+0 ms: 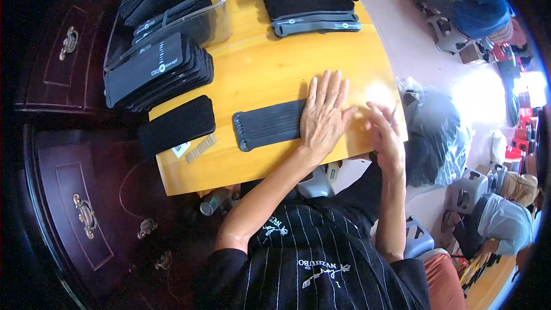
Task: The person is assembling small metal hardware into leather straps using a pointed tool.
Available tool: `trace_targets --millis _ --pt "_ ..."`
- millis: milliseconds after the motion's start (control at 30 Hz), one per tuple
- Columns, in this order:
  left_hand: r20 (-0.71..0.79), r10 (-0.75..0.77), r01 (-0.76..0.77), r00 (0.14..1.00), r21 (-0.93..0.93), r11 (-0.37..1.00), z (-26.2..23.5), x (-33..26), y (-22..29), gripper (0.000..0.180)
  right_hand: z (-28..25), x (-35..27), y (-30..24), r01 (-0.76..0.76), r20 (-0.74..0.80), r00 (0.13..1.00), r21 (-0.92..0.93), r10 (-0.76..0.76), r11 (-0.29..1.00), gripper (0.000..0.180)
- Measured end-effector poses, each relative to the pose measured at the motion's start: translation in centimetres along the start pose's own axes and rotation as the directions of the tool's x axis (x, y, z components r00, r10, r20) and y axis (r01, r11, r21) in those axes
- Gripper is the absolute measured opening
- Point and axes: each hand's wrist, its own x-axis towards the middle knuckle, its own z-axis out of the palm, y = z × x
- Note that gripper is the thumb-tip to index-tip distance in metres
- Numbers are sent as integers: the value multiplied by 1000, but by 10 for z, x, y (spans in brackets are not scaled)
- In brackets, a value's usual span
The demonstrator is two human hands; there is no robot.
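My left hand [324, 117] lies flat, palm down, its fingers stretched toward the far side. It covers the right end of a row of black straps [270, 125] laid side by side on the yellow table [258, 74]. The straps' rounded ends show at the left of the row. Just to the right, over the table's near right corner, my right hand [385, 135] is raised with its fingers curled. A thin dark sliver shows by its fingertips, too small to name. The index finger points toward my left thumb.
A pile of black printed pieces [160, 69] and a plain black stack [178, 123] lie at the left. Beyond them stands a clear bin [221, 20] of bundles. More straps [315, 23] lie at the far side. A plastic-wrapped bundle [430, 138] stands to the right.
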Motion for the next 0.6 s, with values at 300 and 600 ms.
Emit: trace_targets --millis 300,600 --pt "88 -27 14 996 153 988 -4 1 -1 60 11 -16 -4 89 116 991 -166 -70 982 29" --pt "-14 -134 134 991 5 991 -72 -40 -64 61 16 -5 12 497 231 851 -641 -471 584 29"
